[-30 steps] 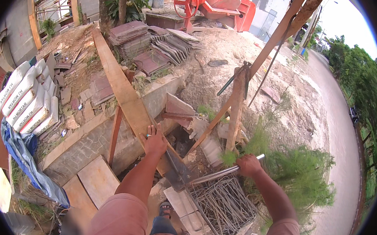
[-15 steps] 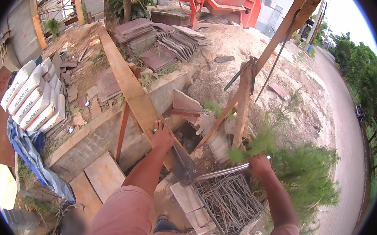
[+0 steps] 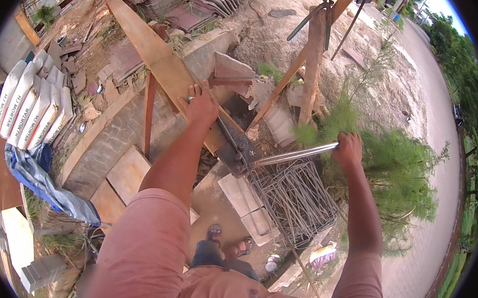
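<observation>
On the long slanted wooden plank [image 3: 158, 58] rests the left hand [image 3: 201, 104], fingers spread — the right hand [image 3: 348, 148] is clenched round a shiny steel lever pipe [image 3: 297, 155] above bent grey rebar stirrups [image 3: 298, 200].

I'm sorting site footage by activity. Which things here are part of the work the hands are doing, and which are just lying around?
In use:
- left hand pressing on the wooden plank
- right hand gripping the metal lever pipe
- bending tool on the plank
- bent wire stirrups piled below

Lying about:
- white sacks
- blue tarp
- stacked roof sheets
- green bush
</observation>
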`<state>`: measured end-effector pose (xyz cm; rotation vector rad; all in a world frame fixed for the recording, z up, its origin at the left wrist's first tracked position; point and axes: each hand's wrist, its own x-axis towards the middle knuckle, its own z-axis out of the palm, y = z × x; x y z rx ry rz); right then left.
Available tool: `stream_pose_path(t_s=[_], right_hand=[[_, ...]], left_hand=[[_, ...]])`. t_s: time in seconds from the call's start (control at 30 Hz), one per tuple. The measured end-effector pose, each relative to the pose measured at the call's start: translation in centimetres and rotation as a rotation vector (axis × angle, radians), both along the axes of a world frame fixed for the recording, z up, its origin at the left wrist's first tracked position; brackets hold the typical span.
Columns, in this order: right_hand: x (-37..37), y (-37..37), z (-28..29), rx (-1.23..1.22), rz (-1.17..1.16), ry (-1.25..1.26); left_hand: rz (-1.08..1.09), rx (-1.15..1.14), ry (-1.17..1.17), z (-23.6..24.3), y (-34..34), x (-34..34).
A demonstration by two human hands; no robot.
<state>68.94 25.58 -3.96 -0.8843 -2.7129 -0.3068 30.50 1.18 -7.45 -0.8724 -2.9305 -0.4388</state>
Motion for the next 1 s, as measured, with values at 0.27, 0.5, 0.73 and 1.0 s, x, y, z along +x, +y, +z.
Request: stream_pose_path(t_s=[0.27,0.5,0.73,1.0], right_hand=[[-1.7,-1.2,1.6,-0.133,-0.158,-0.117],[-2.2,-1.5,1.8,-0.193,-0.193,-0.178],[-1.7,-3.3,5.1,-0.296,-0.183,-0.206],[-0.3,-3.2,2.1,-0.205,-0.219,-0.17]], left_hand=[[0.004,0.584,0.203,-0.7,-4.2,2.0],[-0.12,0.792,-2.108,-5.3,-19.4,34.4],[-0.561,0.528,-2.65,-3.1,-16.5,53.6],[-0.4,0.701,-2.592,-3.6,-22.4,55.9]])
